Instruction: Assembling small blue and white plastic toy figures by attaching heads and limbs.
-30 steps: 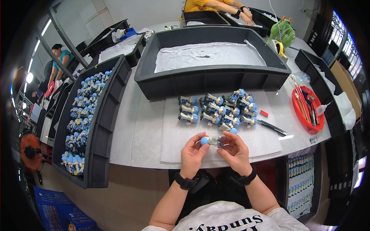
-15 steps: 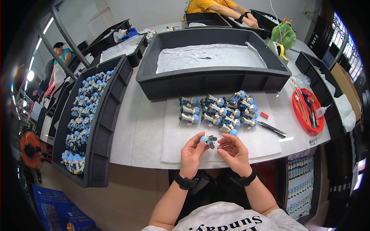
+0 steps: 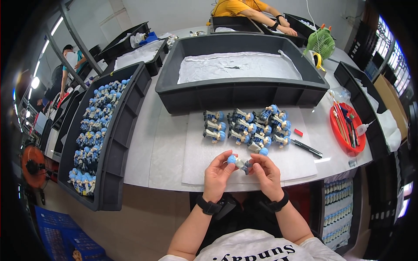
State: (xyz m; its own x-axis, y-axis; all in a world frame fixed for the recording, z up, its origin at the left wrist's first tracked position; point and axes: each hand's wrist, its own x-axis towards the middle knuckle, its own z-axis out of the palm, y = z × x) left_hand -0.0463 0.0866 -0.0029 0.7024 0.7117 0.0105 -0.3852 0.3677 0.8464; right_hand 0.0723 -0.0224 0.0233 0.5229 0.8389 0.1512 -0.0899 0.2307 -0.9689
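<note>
A small blue-haired figurine (image 3: 239, 163) is held above the near edge of the white work mat (image 3: 200, 163). My left hand (image 3: 216, 175) pinches it by the head end. The fingers of my right hand (image 3: 267, 175) close on its dark feet at the other end. It lies tilted, head to the left, and my fingers cover part of its body. Beyond my hands, several similar figurines (image 3: 244, 126) lie in rows on the mat. A black pen (image 3: 307, 148) and a small red block (image 3: 298, 132) lie to their right.
A large black tray (image 3: 241, 91) lined with white cloth stands behind the mat. Another tray (image 3: 114, 174), full of figurines, is on the left. On the right are a red basket (image 3: 353, 149) of brushes and a green fan (image 3: 321, 40). Two other people (image 3: 235, 8) work farther back.
The figurine has turned between my hands, from feet toward me to lying sideways. My right hand has moved in and taken its feet. The person at far left has shifted.
</note>
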